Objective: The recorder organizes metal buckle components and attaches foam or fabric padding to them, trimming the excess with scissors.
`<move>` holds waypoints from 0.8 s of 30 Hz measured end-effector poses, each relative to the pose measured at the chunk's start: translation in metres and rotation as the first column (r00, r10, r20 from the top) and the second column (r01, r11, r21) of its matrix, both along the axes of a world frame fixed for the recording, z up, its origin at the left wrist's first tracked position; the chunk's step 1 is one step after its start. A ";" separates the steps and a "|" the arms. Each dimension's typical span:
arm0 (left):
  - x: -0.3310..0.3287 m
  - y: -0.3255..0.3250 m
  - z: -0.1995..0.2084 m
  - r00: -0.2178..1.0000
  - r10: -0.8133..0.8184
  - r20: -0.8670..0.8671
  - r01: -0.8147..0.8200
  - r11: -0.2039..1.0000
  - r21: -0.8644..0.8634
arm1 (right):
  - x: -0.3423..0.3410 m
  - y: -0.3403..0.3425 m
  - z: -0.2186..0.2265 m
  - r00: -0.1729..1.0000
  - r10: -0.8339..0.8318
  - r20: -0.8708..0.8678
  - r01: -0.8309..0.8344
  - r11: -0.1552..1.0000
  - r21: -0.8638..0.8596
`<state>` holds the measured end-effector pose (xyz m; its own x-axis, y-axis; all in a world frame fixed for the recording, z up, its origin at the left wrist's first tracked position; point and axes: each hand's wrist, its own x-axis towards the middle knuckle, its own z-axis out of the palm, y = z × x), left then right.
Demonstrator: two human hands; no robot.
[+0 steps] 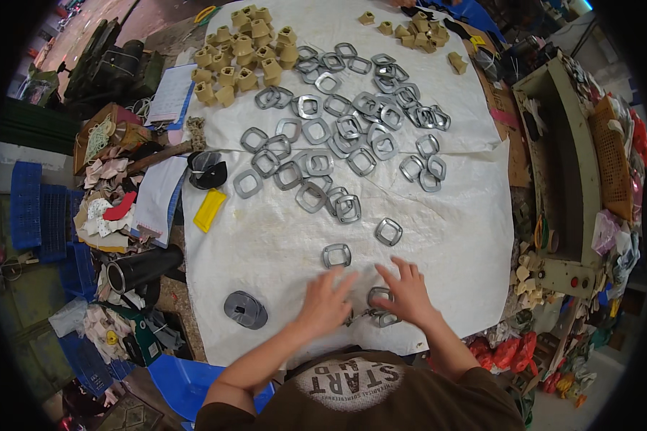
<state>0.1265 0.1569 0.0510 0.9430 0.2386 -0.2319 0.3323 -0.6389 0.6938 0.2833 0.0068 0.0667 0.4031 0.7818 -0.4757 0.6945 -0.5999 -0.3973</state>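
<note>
My left hand (pixel 325 300) is just short of a square grey metal ring (pixel 336 256) with rounded corners, its fingers apart and nothing visible in them. My right hand (pixel 408 293) spreads its fingers beside a similar ring (pixel 378 293), which it partly covers; whether it touches the ring I cannot tell. Closer to my body lies another ring (pixel 387 319), partly under the right hand. One more ring (pixel 389 231) rests beyond my right fingertips. Farther off, many such rings (pixel 315 131) are scattered and overlapping on the white sheet (pixel 438 223).
Tan cup-shaped pieces (pixel 244 44) are heaped at the far left, with a smaller heap (pixel 425 32) far right. A dark grey oval block (pixel 245 310) sits left of my left forearm. A yellow packet (pixel 209 210) and black cylinder (pixel 145 269) lie along the left side.
</note>
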 end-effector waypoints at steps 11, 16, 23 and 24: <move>0.118 0.215 -0.028 0.946 0.303 -0.115 -0.252 0.912 0.325 | 0.079 0.225 -0.061 0.988 0.106 0.111 -0.133 0.951 0.280; 0.128 0.244 -0.044 0.906 0.314 -0.284 -0.202 0.910 0.361 | 0.070 0.248 -0.066 0.967 0.136 0.216 -0.172 0.973 0.156; 0.130 0.240 -0.040 0.965 0.248 -0.082 -0.189 0.879 0.437 | 0.067 0.236 -0.079 0.968 0.097 0.233 -0.176 0.920 0.350; 0.128 0.240 -0.043 0.967 0.243 -0.081 -0.185 0.881 0.436 | 0.067 0.237 -0.078 0.968 0.092 0.234 -0.172 0.921 0.349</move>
<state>0.2547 0.3966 0.0078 0.8264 0.5335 -0.1801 0.5622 -0.7642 0.3160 0.3500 0.2435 -0.0111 0.3433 0.9370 -0.0644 0.8481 -0.3388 -0.4073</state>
